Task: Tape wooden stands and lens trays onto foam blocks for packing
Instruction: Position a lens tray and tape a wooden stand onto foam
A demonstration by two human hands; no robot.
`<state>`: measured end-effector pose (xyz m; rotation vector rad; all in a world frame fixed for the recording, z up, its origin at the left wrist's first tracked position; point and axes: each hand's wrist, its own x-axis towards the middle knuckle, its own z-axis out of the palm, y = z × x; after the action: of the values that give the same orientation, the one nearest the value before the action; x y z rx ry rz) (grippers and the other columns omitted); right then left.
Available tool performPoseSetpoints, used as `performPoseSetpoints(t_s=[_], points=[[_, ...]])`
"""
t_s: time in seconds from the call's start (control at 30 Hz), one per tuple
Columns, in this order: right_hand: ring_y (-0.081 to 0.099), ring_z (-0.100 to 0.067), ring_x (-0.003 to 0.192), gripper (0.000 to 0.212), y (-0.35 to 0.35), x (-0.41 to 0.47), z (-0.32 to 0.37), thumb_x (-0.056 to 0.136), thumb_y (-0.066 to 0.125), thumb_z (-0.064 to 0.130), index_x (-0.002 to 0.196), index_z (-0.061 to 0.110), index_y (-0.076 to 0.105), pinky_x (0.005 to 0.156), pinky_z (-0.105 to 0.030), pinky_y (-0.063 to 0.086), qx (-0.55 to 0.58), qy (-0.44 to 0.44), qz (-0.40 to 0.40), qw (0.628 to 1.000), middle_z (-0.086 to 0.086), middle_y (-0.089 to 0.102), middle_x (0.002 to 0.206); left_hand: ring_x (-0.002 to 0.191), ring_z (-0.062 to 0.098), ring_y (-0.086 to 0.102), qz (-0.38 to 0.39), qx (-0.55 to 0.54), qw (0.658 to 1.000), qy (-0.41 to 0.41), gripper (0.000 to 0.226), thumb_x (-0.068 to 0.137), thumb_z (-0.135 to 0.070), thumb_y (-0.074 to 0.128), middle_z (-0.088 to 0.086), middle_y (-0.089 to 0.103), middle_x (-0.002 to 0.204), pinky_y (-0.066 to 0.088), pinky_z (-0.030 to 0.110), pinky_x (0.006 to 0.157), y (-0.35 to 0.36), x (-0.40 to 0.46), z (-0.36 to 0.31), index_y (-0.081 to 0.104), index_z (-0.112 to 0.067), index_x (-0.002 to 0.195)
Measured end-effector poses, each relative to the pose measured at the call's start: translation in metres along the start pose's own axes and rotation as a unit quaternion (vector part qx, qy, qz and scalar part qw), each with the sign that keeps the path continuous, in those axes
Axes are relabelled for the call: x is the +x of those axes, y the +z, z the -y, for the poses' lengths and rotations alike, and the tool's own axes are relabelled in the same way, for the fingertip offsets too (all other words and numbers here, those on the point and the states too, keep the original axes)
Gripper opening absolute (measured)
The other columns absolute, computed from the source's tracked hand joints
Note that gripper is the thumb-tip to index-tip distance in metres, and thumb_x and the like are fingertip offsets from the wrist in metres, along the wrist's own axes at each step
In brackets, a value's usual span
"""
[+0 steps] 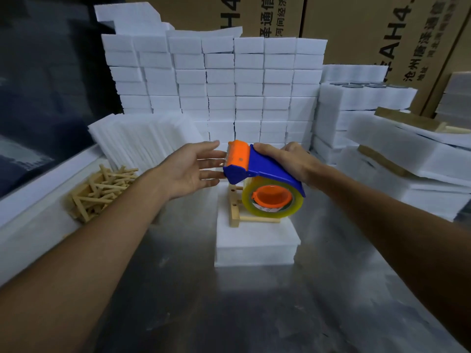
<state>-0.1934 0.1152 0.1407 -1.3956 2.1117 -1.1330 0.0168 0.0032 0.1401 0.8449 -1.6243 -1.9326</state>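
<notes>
Over on the left sits a heap of wooden sticks (pixel 102 191). The left hand (pixel 190 169) is spread flat, fingertips at the toothed front of the tape dispenser (pixel 257 169). The right hand (pixel 288 159) grips the dispenser above a wooden stand (pixel 235 212) lying on a foam block (pixel 254 240).

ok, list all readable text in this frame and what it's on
"H4": left brown cardboard box, cut off by the frame edge.
"AH4.": right brown cardboard box, rotated sideways.
Chinese print on both boxes: partly legible, "通信" and "河间经济" on the left one; the rest is blurred.
Label inside the clear tape roll: too small to read.
</notes>
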Motion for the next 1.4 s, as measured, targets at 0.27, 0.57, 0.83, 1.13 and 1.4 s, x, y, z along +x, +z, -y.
performPoseSetpoints(t_s=[0.27,0.57,0.83,1.13,1.4], points=[[0.069,-0.007,0.053,0.069,0.000,0.001,-0.001,0.081,0.050,0.079,0.084,0.014,0.070,0.050,-0.017,0.048,0.000,-0.002,0.002,1.000,0.004,0.073,0.064,0.080,0.021,0.071,-0.025,0.023,0.999,-0.025,0.025,0.091,-0.016,0.068,0.013,0.071,0.107,0.058,0.028,0.061,0.000,0.003,0.006,0.068,-0.004,0.113],[0.068,-0.006,0.053,0.065,0.000,0.002,-0.002,0.083,0.050,0.077,0.082,0.014,0.069,0.049,-0.015,0.047,-0.001,-0.015,0.010,1.000,0.005,0.072,0.063,0.073,0.016,0.068,0.009,0.029,0.996,-0.079,0.013,0.094,-0.007,0.060,0.013,0.073,0.087,0.058,0.024,0.058,0.006,-0.001,0.004,0.067,-0.003,0.105],[0.069,-0.012,0.057,0.074,0.002,0.007,-0.004,0.076,0.050,0.085,0.077,0.013,0.070,0.059,-0.024,0.051,-0.027,-0.023,0.001,0.999,0.001,0.073,0.065,0.057,0.010,0.066,-0.023,0.045,0.997,-0.056,0.008,0.094,0.000,0.057,0.006,0.070,0.070,0.056,0.021,0.056,0.006,0.001,-0.005,0.065,-0.003,0.092],[0.066,-0.009,0.051,0.074,0.003,0.010,0.000,0.074,0.049,0.087,0.068,0.015,0.067,0.058,-0.023,0.048,-0.052,-0.032,0.012,0.998,0.003,0.069,0.058,0.053,0.014,0.053,-0.082,0.222,0.971,-0.034,0.015,0.090,0.009,0.050,0.011,0.059,0.069,0.051,0.020,0.046,0.010,0.001,-0.027,0.062,0.000,0.086],[0.069,-0.012,0.056,0.076,-0.027,0.008,0.030,0.072,0.052,0.087,0.077,0.014,0.069,0.054,-0.023,0.049,-0.067,-0.050,-0.021,0.996,0.003,0.071,0.061,0.057,0.015,0.068,-0.050,0.199,0.979,-0.003,0.012,0.093,0.005,0.054,0.012,0.068,0.086,0.056,0.024,0.053,0.016,-0.001,-0.053,0.063,-0.001,0.098]])
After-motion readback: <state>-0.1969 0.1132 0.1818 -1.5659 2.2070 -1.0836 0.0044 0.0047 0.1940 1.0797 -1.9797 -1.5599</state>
